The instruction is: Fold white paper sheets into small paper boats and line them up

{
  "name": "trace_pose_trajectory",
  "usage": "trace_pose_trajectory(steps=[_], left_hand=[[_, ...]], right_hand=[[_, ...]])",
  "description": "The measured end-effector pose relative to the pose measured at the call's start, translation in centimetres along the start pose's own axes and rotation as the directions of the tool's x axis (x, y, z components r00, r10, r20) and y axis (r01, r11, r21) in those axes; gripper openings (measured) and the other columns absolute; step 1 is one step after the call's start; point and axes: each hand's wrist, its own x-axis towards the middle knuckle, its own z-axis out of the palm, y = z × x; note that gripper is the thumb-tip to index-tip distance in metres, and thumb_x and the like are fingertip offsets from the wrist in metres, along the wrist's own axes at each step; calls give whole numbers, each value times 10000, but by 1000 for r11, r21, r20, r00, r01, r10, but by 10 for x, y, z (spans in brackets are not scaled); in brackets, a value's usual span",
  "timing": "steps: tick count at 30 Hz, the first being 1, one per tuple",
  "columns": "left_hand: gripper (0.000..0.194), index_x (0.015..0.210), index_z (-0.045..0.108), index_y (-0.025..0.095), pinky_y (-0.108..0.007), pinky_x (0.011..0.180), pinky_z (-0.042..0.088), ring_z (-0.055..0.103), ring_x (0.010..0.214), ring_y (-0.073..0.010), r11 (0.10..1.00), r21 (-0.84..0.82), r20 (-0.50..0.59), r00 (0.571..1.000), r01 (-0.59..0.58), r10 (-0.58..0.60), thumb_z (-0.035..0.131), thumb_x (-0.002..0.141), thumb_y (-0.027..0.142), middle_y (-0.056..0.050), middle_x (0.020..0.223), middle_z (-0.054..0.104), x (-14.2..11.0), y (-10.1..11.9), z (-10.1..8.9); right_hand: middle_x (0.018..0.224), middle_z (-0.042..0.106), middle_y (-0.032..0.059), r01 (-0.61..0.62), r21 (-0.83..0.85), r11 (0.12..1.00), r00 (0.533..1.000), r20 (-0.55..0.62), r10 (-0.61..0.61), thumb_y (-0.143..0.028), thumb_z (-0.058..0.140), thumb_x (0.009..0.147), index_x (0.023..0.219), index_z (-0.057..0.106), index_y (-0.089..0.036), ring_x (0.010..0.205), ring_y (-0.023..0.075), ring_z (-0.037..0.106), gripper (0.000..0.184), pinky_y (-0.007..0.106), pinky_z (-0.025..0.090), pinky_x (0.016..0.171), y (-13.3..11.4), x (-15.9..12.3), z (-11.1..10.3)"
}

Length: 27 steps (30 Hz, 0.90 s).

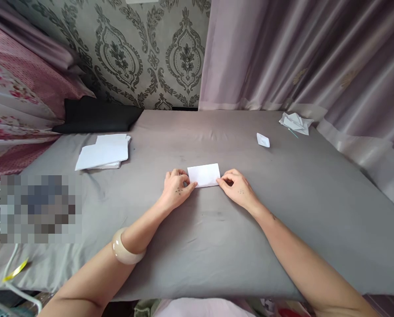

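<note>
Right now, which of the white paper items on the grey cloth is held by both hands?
The small flat rectangle between the left hand and right hand; no hand touches the other papers.

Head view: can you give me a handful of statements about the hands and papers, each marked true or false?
1. The left hand and right hand both touch the small white rectangle. True.
2. The pale bangle is worn on the right arm. False: the pale bangle is on the left arm.
3. The paper stack lies beyond the left hand, off to the left. True.
4. The small folded piece lies on the paper stack. False: the small folded piece lies apart from it, to the right.
</note>
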Motion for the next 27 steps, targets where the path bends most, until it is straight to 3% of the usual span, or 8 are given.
trace_pose_trajectory(steps=[9, 18, 21, 24, 27], left_hand=[[300, 633, 612, 168, -420, 866, 421, 447, 934, -258, 980, 173, -131, 984, -101, 124, 591, 843, 381, -107, 1045, 559, 2, -13, 15], [287, 652, 615, 168, -420, 836, 420, 451, 931, -272, 970, 212, -98, 984, -122, 146, 602, 847, 379, -113, 1039, 555, 2, -12, 13], [210, 805, 624, 162, -405, 815, 419, 452, 924, -272, 957, 262, -100, 983, -124, 155, 588, 858, 362, -123, 1048, 553, 0, -9, 12], [209, 1076, 584, 172, -388, 806, 408, 458, 967, -269, 897, 348, -27, 954, -271, 299, 472, 917, 251, -123, 1127, 552, -2, -3, 9], [305, 1108, 580, 193, -354, 795, 398, 491, 956, -234, 769, 377, 187, 856, -516, 483, 326, 948, 137, -97, 1128, 579, -5, 2, 9]], right_hand=[[866, 572, 31, 2, -156, 988, 998, -54, -10, -365, 533, 850, 647, 530, -217, 775, 172, 570, 251, 312, 445, 739, -4, 0, 6], [863, 570, 38, 16, -191, 981, 998, -53, -27, -323, 550, 831, 621, 498, -219, 756, 175, 564, 240, 313, 434, 692, -7, 0, 6], [876, 575, 42, 21, -209, 978, 998, -62, -34, -310, 560, 831, 668, 523, -219, 783, 184, 572, 190, 317, 444, 707, -5, -1, 6], [954, 590, 62, 56, -204, 977, 995, -65, -70, -283, 555, 849, 836, 586, -216, 841, 200, 581, 75, 326, 463, 736, -5, -2, 6], [1050, 613, 78, 216, -200, 956, 975, -8, -222, -220, 464, 908, 974, 625, -216, 944, 215, 566, 174, 336, 467, 812, -7, -4, 5]])
